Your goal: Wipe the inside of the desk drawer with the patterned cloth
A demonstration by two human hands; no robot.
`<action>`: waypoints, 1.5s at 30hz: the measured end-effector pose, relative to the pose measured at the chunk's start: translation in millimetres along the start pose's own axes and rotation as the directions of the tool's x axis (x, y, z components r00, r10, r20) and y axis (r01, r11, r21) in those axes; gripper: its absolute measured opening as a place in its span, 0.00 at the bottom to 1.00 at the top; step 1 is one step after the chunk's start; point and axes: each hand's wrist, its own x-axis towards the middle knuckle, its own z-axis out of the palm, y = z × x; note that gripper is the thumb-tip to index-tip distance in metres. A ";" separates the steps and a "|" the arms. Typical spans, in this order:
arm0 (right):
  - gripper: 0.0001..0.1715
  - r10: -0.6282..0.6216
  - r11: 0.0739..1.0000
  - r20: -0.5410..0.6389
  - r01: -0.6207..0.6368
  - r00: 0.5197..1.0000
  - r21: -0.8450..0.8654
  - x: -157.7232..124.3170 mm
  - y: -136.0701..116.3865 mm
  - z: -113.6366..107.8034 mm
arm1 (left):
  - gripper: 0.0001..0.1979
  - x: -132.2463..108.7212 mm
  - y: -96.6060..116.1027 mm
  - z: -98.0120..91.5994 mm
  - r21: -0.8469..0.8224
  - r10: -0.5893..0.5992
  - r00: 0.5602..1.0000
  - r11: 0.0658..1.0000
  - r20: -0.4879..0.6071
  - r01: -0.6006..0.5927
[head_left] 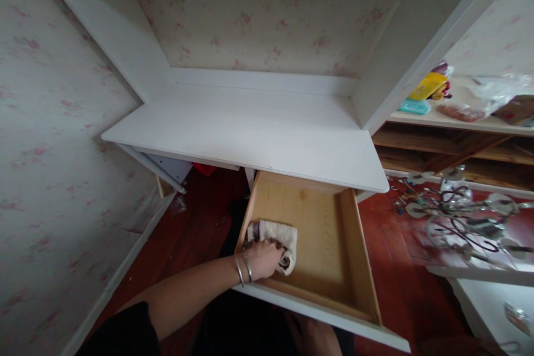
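My left hand (265, 259), with two thin bangles at the wrist, is closed on a folded cream cloth (287, 232). It presses the cloth against the bottom of an open wooden drawer (321, 222), near the front left corner. The drawer is pulled out from beneath a white desk (250, 122). Below the drawer's white front is my right hand (315, 338), close to my dark-clothed lap. Its fingers are mostly hidden by shadow and the drawer front.
A metal chandelier (471, 217) with curved arms stands at the right. Behind it, a low shelf unit (417, 139) carries plastic bags and a yellow packet (429, 86). Floral wallpaper (50, 139) covers the left wall above a red wooden floor (208, 233).
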 end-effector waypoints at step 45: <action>0.25 0.015 0.999 -0.066 -0.013 0.998 0.036 -3.9 -23.2 -30.5 | 0.14 78.1 83.3 -30.8 0.067 0.265 0.934 0.955 0.241 -0.289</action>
